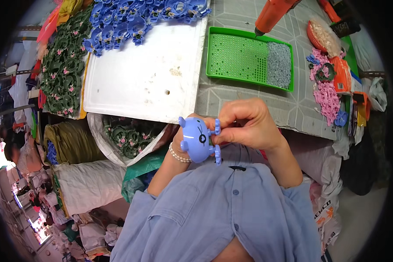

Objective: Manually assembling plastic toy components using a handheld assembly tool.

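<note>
A blue plastic animal-shaped toy with rounded ears and a dark printed face lies tilted sideways in front of my body. My left hand, with a pearl bracelet at its wrist, is closed around it from behind, and the toy hides most of its fingers. On the toy's right side, small blue limb-like parts stick out. Between them my right hand is closed, thumb and forefinger pinched against the toy. Whatever sits between those fingertips is too small and covered to make out.
A green perforated tray holds small grey-blue pieces; an orange power tool hangs above. Blue parts lie on a white board, dark green ones beside it. Pink pieces lie right; an open sack stands below.
</note>
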### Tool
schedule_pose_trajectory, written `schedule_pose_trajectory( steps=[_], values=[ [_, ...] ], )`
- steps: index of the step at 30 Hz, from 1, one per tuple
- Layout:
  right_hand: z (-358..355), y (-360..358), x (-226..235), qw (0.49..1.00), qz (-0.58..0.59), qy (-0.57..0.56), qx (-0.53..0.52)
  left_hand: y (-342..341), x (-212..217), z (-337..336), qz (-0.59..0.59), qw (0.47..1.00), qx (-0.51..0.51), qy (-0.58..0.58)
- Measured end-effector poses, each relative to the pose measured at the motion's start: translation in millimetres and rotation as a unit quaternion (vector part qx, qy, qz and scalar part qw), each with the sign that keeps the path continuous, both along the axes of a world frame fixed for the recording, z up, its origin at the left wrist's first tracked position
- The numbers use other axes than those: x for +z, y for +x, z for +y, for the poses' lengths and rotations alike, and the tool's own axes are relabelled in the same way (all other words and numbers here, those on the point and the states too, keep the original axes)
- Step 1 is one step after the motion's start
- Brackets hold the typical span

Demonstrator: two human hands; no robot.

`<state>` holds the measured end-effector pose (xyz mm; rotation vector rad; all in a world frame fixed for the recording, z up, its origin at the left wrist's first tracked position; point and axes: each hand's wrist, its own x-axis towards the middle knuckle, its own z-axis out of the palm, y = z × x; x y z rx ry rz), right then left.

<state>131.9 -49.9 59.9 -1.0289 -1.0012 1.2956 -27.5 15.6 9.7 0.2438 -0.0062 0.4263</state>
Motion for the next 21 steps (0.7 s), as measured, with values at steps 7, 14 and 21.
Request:
schedule_pose_trajectory(
  steps=[7,14,21],
  values=[
    [1,1,-13,0.999,0.021,-0.024,0.004,-4,-19,1,-0.099,0.991,-0.050,-0.078],
    [1,-3,-17,0.999,0.026,-0.020,0.001,-12,-39,-8,-0.049,0.993,0.016,-0.110],
    [-3,-2,-23,1.000,0.019,-0.004,0.005,-15,-42,-5,0.014,0.997,0.010,-0.076]
  ],
)
